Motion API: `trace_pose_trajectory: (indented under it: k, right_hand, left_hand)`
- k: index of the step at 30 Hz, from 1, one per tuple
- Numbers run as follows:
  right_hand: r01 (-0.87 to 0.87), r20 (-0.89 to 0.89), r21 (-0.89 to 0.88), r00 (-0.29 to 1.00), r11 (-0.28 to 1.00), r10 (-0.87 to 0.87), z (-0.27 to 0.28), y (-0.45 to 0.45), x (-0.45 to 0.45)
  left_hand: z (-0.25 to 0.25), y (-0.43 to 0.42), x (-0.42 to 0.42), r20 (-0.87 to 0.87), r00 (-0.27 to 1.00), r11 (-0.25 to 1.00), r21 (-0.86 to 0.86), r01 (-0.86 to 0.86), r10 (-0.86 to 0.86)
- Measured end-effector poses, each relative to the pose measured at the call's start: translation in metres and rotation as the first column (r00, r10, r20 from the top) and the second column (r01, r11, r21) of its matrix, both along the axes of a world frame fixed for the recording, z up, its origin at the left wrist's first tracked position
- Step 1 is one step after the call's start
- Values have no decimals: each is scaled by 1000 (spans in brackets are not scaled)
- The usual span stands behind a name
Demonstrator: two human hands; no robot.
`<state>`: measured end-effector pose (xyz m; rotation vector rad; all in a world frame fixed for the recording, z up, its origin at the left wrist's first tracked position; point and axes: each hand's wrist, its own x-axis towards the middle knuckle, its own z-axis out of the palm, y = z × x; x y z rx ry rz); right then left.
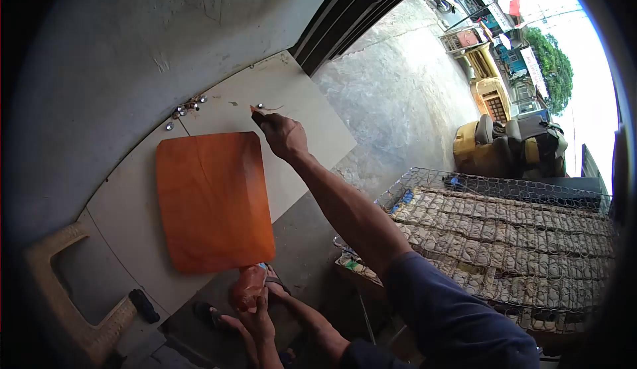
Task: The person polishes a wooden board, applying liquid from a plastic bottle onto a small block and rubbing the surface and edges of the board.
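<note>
My right hand point(286, 135) reaches out over a pale board, its fingers closed on a small dark piece with an orange-brown tip, too small to name. A small shiny metal piece point(260, 105) lies by the fingertips. Lower down, my left hand point(260, 319) is wrapped round a shiny reddish-brown container point(248, 289), perhaps a filled plastic bag. Between the hands an orange sheet point(213, 203) with rounded corners and a crease lies on the board point(318, 117). The sheet's lower edge is close to the container.
Several small metal pieces point(189, 108) lie along the wall. A worn beige plastic frame point(56, 289) and a black object point(144, 306) are at lower left. My sandalled foot point(275, 281) is beside the container. A wire-spring frame point(504, 236) stands right, with seats point(504, 145) beyond.
</note>
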<state>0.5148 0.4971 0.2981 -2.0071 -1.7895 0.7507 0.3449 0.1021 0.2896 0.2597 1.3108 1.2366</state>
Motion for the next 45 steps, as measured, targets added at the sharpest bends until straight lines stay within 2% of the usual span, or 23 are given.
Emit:
trace_pose_trajectory:
  k: [2,4,6,7,8,10,12,14,16,17,18,19,22,23,25,28,30,36,38,39,41,42,45]
  right_hand:
    - [-123,38,-49,991,991,125,7,0,-9]
    - [-107,34,-59,993,993,109,3,-21,-8]
    - [-111,18,-19,994,994,112,2,-54,-8]
    - [-79,-29,-29,996,996,79,3,-74,-9]
    - [-49,-77,-43,996,998,45,4,-98,-10]
    - [-115,-17,72,993,991,116,-21,-150,-5]
    - [-143,-80,-23,987,989,141,-11,-212,-10]
    - [-145,-152,-77,979,986,132,9,-272,-22]
    - [-294,-239,-402,948,867,210,44,-288,-22]
    - [-275,-286,-399,944,875,166,49,-283,-20]
    - [-249,-332,-401,936,882,114,53,-267,-19]
    - [-126,-263,-411,965,903,15,64,-236,-21]
    - [55,-208,-84,975,995,-71,45,-121,-12]
    - [68,-102,36,993,997,-64,32,-81,-7]
    - [47,51,-21,998,999,-46,27,-22,1]
    - [-14,259,-253,962,967,82,11,-8,19]
    - [-26,226,-183,972,983,67,0,-33,30]
    - [2,135,-318,990,948,43,12,-131,51]
    - [-2,25,-381,1000,924,12,24,-175,41]
    - [10,-20,-388,1000,922,-19,-5,-199,49]
    - [82,-67,-488,989,869,-131,24,-235,18]
    - [74,-145,-499,975,863,-168,18,-257,9]
    - [13,-228,-511,962,860,-150,11,-287,-29]
  left_hand:
    - [-1,1,1,30,999,1000,-9,-12,13]
    - [1,-1,1,62,997,999,-32,-35,37]
    - [0,5,-1,-82,995,999,-7,54,-54]
    - [4,9,-2,-86,995,999,-3,54,-54]
    - [9,13,-2,-39,998,999,11,42,-42]
    - [14,18,2,8,1000,999,19,25,-26]
    - [9,10,1,84,993,997,15,-79,78]
    - [-2,2,-1,68,987,989,4,-148,147]
    - [-8,-10,-13,21,990,990,11,-138,138]
    - [-5,-12,-21,-6,997,997,-4,-80,80]
    - [2,-11,-27,-38,995,995,-17,-98,97]
    - [10,-7,-30,-1,993,993,-2,-117,117]
    - [-34,-35,-46,-16,999,999,14,-51,51]
    - [-23,-29,-45,-64,997,997,51,-49,53]
    - [-1,-17,-42,-114,992,995,82,-51,60]
    - [24,-11,-35,-57,987,984,107,-141,147]
    - [31,-14,-31,-37,984,982,75,-173,176]
    - [45,-34,-16,23,959,960,9,-281,281]
    - [50,-33,-12,15,955,955,-19,-296,297]
    - [52,-34,-11,9,953,952,-47,-302,302]
    - [41,-39,-7,31,950,950,-48,-308,310]
    - [37,-41,-6,40,949,949,-50,-310,312]
    - [28,-39,-9,85,938,941,18,-338,335]
